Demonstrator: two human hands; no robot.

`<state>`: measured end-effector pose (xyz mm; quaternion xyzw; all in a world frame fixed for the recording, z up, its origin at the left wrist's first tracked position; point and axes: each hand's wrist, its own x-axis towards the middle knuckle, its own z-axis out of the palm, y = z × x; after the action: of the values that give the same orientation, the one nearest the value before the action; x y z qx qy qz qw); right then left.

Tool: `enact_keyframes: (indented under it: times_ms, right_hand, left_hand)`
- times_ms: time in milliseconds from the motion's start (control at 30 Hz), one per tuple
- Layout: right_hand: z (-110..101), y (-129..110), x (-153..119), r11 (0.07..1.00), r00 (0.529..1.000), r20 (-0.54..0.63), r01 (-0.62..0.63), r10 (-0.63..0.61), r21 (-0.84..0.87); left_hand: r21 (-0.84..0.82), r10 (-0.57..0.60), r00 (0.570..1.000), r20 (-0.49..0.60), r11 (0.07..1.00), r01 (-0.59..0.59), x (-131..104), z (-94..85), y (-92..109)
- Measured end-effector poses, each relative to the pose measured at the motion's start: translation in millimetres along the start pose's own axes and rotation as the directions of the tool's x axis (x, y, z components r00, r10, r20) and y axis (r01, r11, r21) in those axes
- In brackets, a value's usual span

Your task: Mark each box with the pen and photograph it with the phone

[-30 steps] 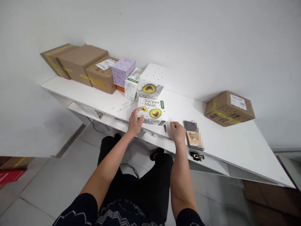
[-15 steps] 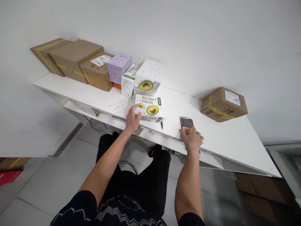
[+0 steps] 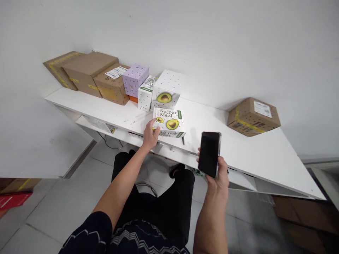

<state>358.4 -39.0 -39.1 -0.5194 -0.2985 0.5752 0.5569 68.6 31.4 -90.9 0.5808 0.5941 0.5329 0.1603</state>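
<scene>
A white box with avocado pictures (image 3: 172, 121) lies near the front edge of the white shelf table (image 3: 238, 155). My left hand (image 3: 150, 134) rests on its left end, thumb and fingers gripping the corner. My right hand (image 3: 219, 173) holds a smartphone (image 3: 209, 154) above the table's front edge, its dark screen facing up toward me. Between the avocado box and the phone, a dark pen (image 3: 183, 140) lies on the table.
Along the wall at the left stand several cardboard boxes (image 3: 88, 72), a lilac box (image 3: 135, 79) and more white avocado boxes (image 3: 166, 90). A taped carton (image 3: 253, 117) sits at the right. Below the tabletop are open compartments.
My right hand has lifted the phone off the table and turned it, so the screen now shows instead of its back. My left hand has stayed on the white box.
</scene>
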Motion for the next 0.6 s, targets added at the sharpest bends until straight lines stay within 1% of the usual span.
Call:
enact_keyframes:
  times_ms: [33,67,100,167,233,300,367,433,500,533,600]
  right_hand:
    - [11.6,5.0,-10.6,0.986,0.996,0.081,-0.044,0.032,0.158]
    - [24.5,10.7,-20.6,0.957,0.987,0.15,-0.1,0.061,0.274]
    - [38.0,16.9,-29.7,0.922,0.971,0.22,-0.166,0.092,0.349]
    - [64.4,30.1,-45.2,0.851,0.922,0.35,-0.312,0.165,0.423]
    - [87.1,42.9,-57.2,0.785,0.856,0.464,-0.443,0.227,0.433]
    - [104.4,53.3,-66.3,0.732,0.781,0.561,-0.549,0.276,0.405]
    - [116.2,60.0,-72.7,0.691,0.704,0.64,-0.628,0.308,0.358]
    - [123.4,63.1,-76.2,0.661,0.641,0.699,-0.678,0.316,0.323]
    - [127.2,63.6,-77.1,0.64,0.6,0.735,-0.707,0.316,0.301]
    - [128.3,63.3,-76.7,0.633,0.59,0.743,-0.715,0.317,0.298]
    - [129.8,62.3,-74.9,0.625,0.586,0.746,-0.72,0.316,0.302]
  left_hand:
    - [0.0,-0.002,1.0,0.001,1.0,0.002,0.0,0.0,-0.1]
    - [0.001,-0.004,1.0,0.002,1.0,0.004,0.0,-0.1,-0.1]
    - [0.004,-0.006,1.0,0.004,1.0,0.006,0.0,-0.4,0.0]
    - [0.01,-0.008,1.0,0.007,1.0,0.008,0.1,-1.5,0.9]
    - [0.008,-0.018,1.0,0.012,1.0,0.018,0.2,-3.1,3.0]
    - [-0.007,-0.048,0.999,0.021,0.999,0.048,0.2,-4.9,5.7]
    - [-0.024,-0.09,0.995,0.032,0.996,0.09,-0.2,-6.2,8.3]
    - [-0.037,-0.123,0.992,0.032,0.992,0.124,-1.1,-6.5,10.1]
    - [-0.054,-0.141,0.99,0.017,0.988,0.142,-2.5,-6.0,11.3]
    - [-0.066,-0.151,0.989,0.009,0.986,0.151,-3.2,-5.6,11.9]
    - [-0.095,-0.171,0.985,0.005,0.981,0.171,-4.4,-4.9,13.2]
